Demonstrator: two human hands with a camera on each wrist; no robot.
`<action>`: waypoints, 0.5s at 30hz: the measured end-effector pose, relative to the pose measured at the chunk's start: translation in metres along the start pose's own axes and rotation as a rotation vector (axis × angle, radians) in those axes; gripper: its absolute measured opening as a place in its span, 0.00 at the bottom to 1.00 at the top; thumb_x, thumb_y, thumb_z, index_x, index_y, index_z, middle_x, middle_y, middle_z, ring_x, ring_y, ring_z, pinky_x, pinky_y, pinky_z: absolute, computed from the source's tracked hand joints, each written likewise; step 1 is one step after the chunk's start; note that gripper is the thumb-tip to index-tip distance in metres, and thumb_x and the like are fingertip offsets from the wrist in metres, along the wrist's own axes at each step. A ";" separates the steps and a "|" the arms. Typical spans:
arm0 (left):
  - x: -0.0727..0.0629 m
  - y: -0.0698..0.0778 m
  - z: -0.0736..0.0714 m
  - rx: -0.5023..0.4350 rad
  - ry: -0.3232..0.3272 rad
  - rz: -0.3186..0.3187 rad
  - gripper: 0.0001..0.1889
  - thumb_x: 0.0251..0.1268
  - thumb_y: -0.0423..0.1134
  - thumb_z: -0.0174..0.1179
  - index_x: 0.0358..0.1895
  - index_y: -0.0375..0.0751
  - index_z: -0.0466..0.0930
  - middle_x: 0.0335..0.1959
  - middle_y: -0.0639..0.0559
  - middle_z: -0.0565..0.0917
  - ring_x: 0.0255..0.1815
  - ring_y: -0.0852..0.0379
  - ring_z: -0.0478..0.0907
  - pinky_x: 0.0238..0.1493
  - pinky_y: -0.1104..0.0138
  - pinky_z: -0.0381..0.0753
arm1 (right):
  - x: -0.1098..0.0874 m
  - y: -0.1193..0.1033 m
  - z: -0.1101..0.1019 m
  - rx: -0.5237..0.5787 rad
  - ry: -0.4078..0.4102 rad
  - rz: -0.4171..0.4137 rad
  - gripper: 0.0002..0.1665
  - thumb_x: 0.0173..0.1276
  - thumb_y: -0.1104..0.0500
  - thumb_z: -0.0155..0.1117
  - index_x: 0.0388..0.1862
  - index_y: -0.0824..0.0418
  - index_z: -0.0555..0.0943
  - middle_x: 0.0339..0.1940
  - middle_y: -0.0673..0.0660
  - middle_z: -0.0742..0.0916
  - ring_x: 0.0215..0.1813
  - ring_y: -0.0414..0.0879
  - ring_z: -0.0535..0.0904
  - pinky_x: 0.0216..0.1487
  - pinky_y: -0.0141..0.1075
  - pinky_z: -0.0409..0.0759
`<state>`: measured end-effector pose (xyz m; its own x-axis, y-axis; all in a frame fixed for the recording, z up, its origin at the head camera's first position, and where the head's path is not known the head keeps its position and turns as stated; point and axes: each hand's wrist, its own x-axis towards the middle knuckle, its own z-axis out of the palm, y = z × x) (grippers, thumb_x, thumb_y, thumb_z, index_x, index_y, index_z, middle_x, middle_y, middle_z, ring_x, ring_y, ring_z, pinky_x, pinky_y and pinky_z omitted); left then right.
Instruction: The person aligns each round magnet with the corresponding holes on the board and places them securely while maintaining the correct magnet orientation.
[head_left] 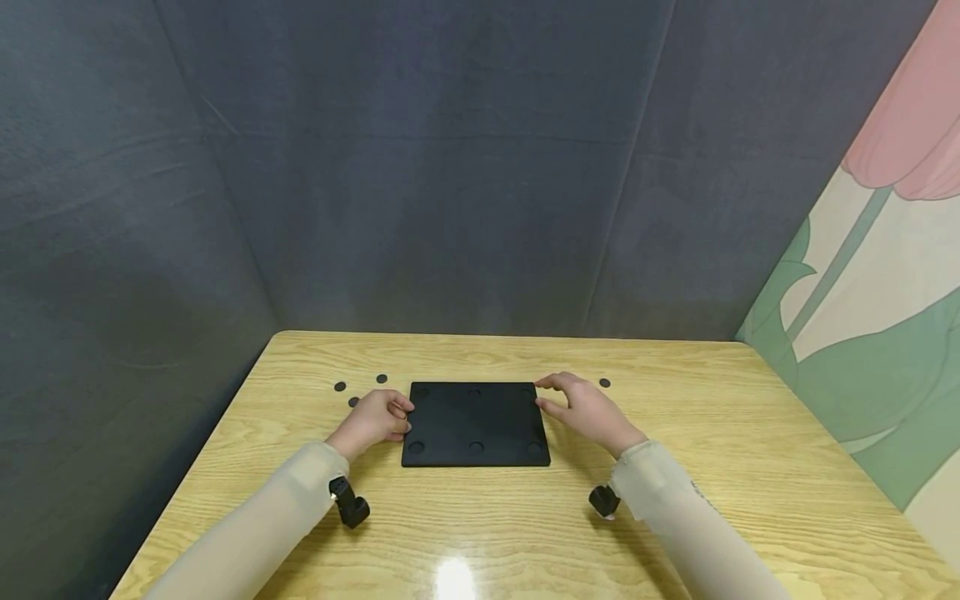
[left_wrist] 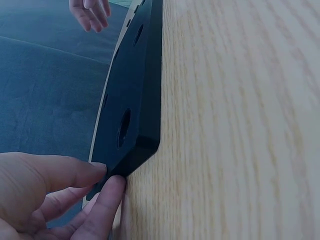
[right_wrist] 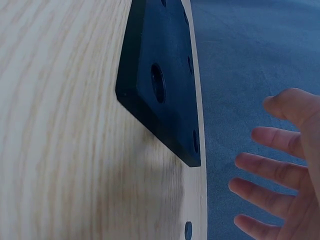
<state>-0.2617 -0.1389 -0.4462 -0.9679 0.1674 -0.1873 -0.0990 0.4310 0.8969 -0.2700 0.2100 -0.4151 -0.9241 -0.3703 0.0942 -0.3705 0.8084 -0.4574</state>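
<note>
A flat black rectangular board (head_left: 477, 421) with several shallow round recesses lies on the wooden table. My left hand (head_left: 372, 418) is at its left edge. The left wrist view shows the thumb (left_wrist: 80, 172) on the board's upper face and a fingertip against its side, pinching the edge. My right hand (head_left: 591, 413) hovers by the board's right edge. Its fingers (right_wrist: 270, 167) are spread and relaxed, apart from the board in the right wrist view, and hold nothing.
Three small black discs (head_left: 341, 387) lie on the table beyond my left hand. Another disc (head_left: 604, 382) lies to the right of the board, near my right hand. Dark grey fabric (head_left: 450, 208) hangs behind the table, and a flower-patterned cloth (head_left: 862, 333) hangs on the right.
</note>
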 end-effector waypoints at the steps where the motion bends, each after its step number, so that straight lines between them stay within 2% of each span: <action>1: 0.000 0.000 0.000 -0.001 0.001 -0.002 0.14 0.59 0.21 0.59 0.49 0.29 0.77 0.37 0.41 0.75 0.35 0.52 0.81 0.38 0.61 0.86 | 0.000 0.000 0.000 0.001 0.000 0.000 0.24 0.71 0.48 0.59 0.62 0.56 0.77 0.62 0.54 0.80 0.63 0.56 0.75 0.61 0.54 0.74; 15: 0.002 0.000 -0.001 0.000 -0.007 -0.019 0.15 0.58 0.21 0.60 0.49 0.29 0.78 0.36 0.41 0.76 0.34 0.52 0.82 0.38 0.60 0.86 | 0.001 -0.001 0.000 0.004 -0.013 0.012 0.25 0.72 0.46 0.59 0.63 0.56 0.76 0.62 0.54 0.80 0.64 0.55 0.75 0.61 0.54 0.74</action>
<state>-0.2641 -0.1395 -0.4464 -0.9644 0.1653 -0.2066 -0.1169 0.4345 0.8930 -0.2703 0.2089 -0.4151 -0.9273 -0.3664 0.0767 -0.3587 0.8113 -0.4616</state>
